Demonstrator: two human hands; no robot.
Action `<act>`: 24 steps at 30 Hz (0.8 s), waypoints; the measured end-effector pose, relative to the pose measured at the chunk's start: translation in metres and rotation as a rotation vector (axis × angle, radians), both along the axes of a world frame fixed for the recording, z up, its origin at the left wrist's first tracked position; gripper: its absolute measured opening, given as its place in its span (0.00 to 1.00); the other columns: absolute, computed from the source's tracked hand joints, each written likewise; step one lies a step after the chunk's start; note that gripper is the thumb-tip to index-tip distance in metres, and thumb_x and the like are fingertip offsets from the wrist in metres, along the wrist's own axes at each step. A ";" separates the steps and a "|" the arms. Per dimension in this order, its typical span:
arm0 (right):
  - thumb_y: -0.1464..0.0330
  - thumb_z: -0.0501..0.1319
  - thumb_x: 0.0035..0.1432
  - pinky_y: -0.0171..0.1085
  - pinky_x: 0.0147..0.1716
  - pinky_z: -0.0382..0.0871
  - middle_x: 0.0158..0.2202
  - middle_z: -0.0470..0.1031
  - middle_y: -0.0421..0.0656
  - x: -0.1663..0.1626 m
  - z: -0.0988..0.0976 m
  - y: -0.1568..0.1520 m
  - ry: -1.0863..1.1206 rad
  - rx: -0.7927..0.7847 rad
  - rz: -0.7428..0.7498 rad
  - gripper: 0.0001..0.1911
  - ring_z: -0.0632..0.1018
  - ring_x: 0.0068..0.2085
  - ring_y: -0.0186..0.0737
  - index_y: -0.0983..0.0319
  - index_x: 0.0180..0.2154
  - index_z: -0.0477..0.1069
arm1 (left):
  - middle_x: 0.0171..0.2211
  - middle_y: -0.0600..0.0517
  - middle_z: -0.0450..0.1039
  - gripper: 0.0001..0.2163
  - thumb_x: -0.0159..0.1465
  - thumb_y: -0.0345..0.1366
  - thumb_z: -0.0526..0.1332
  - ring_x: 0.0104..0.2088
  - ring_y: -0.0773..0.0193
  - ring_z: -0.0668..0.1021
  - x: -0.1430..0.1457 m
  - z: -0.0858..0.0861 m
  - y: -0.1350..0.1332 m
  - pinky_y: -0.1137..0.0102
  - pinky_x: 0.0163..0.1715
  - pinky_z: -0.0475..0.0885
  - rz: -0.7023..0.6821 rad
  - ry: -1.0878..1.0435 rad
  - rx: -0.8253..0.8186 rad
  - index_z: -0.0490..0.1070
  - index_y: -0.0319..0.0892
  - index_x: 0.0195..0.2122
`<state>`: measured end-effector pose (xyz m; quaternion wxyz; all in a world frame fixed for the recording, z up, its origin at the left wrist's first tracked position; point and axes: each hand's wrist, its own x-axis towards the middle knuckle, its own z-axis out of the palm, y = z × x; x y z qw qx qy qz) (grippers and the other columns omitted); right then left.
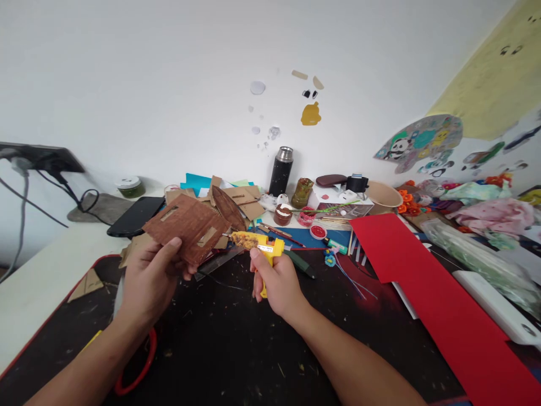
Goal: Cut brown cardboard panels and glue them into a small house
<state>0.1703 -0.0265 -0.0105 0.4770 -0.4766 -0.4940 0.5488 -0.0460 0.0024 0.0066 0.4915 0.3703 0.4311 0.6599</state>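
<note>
My left hand (150,279) grips a brown painted cardboard piece (188,224) with rectangular slots, holding it up over the dark desk mat (236,349). My right hand (276,282) is closed round the handle of a yellow hot glue gun (260,243). The gun's crusted nozzle points left and sits at the right edge of the cardboard piece. A leaf-shaped brown piece (228,207) rises behind the cardboard.
More cardboard scraps (247,202), a black flask (281,170), small jars (283,214), a red paint lid (318,231) and brushes crowd the back of the desk. A red paper sheet (422,282) lies right. A phone (136,215) and cables (54,180) sit left.
</note>
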 end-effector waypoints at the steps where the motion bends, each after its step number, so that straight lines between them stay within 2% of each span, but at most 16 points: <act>1: 0.32 0.60 0.59 0.33 0.17 0.63 0.10 0.63 0.33 0.000 0.000 0.000 0.000 0.001 0.002 0.35 0.67 0.12 0.33 0.57 0.26 0.67 | 0.22 0.56 0.76 0.15 0.52 0.42 0.77 0.17 0.63 0.76 0.000 0.000 0.000 0.71 0.12 0.69 -0.001 0.003 0.000 0.72 0.45 0.28; 6: 0.31 0.60 0.58 0.33 0.16 0.62 0.11 0.63 0.33 -0.001 -0.002 0.000 -0.005 -0.011 -0.002 0.36 0.67 0.12 0.33 0.57 0.27 0.68 | 0.19 0.57 0.75 0.14 0.52 0.43 0.77 0.16 0.63 0.75 0.000 0.002 -0.001 0.71 0.13 0.69 -0.005 0.017 0.002 0.74 0.44 0.30; 11: 0.30 0.60 0.58 0.33 0.16 0.62 0.11 0.64 0.33 -0.003 -0.003 -0.001 -0.003 -0.013 0.008 0.36 0.67 0.12 0.33 0.57 0.27 0.67 | 0.22 0.57 0.77 0.13 0.52 0.42 0.76 0.16 0.63 0.75 0.000 0.002 -0.002 0.71 0.13 0.69 -0.002 0.022 -0.001 0.75 0.44 0.32; 24: 0.32 0.59 0.59 0.33 0.17 0.62 0.10 0.63 0.33 0.000 0.002 0.001 -0.005 0.000 -0.025 0.35 0.67 0.12 0.33 0.57 0.26 0.67 | 0.21 0.56 0.76 0.13 0.54 0.42 0.76 0.17 0.63 0.76 -0.002 -0.001 -0.003 0.71 0.14 0.70 -0.026 0.031 -0.015 0.76 0.43 0.33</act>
